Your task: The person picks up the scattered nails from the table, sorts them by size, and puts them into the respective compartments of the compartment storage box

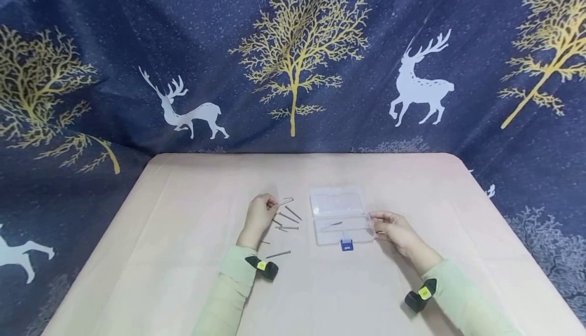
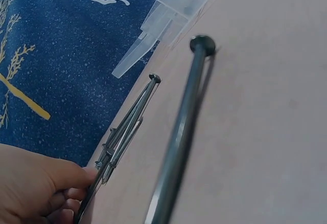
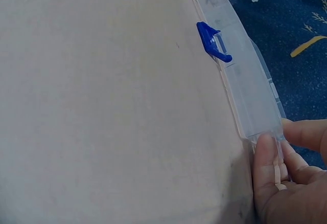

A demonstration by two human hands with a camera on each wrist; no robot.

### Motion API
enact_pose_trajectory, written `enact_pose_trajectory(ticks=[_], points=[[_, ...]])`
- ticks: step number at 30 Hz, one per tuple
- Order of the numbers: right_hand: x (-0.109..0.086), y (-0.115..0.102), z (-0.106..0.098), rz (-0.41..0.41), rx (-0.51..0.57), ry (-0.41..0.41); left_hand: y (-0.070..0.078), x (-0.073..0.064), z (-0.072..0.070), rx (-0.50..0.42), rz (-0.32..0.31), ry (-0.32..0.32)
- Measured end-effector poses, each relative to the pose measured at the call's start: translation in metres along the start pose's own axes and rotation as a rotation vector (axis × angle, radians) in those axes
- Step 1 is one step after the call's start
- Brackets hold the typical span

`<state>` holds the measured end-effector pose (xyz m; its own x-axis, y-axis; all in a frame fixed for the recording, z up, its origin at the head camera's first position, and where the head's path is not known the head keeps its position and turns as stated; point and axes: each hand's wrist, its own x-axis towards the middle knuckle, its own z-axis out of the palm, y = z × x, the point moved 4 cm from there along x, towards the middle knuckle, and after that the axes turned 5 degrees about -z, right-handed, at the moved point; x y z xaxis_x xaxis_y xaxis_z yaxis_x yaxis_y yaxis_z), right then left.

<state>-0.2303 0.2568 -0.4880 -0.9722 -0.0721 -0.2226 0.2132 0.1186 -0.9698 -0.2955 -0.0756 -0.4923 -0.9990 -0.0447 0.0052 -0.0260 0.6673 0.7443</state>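
Observation:
My left hand (image 1: 262,213) pinches a nail (image 1: 286,202) between thumb and fingertips, its head pointing right. Several loose steel nails (image 1: 289,218) lie beside that hand, and one (image 1: 278,254) rests nearer the front. A nail looms large and close (image 2: 180,132) in the left wrist view. To the right lies a clear plastic box (image 1: 321,238), lid (image 1: 336,202) laid open toward the back. One thin nail (image 1: 336,223) shows inside the box. My right hand (image 1: 394,230) grips the box's right end, thumb on the near side and fingers behind.
A blue latch (image 1: 347,245) sticks out from the box's front edge. Pale cloth covers the table (image 1: 183,224). Behind it hangs a dark blue curtain (image 1: 348,112) printed with deer and trees. Both wrists carry black cameras.

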Motion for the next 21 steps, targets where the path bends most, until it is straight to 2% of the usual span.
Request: enact_pose_trajectory(ticks=[5,11,15,21], points=[[-0.0009,-0.0033,0.0003,-0.006,-0.011,-0.012,0.0027,0.0011,0.0007,0.057,0.027,-0.001],[-0.0022,-0.0039,-0.0005,0.008,-0.045,0.004,0.0068,0.0005,-0.0006,0.085,0.108,0.029],[-0.0031,-0.0028,-0.0006,0.002,-0.055,0.001,0.0080,-0.0009,-0.0018,0.053,0.103,0.011],[-0.0044,-0.0031,-0.0006,-0.004,-0.066,-0.006,0.0080,-0.0040,-0.0077,-0.070,0.068,-0.016]])
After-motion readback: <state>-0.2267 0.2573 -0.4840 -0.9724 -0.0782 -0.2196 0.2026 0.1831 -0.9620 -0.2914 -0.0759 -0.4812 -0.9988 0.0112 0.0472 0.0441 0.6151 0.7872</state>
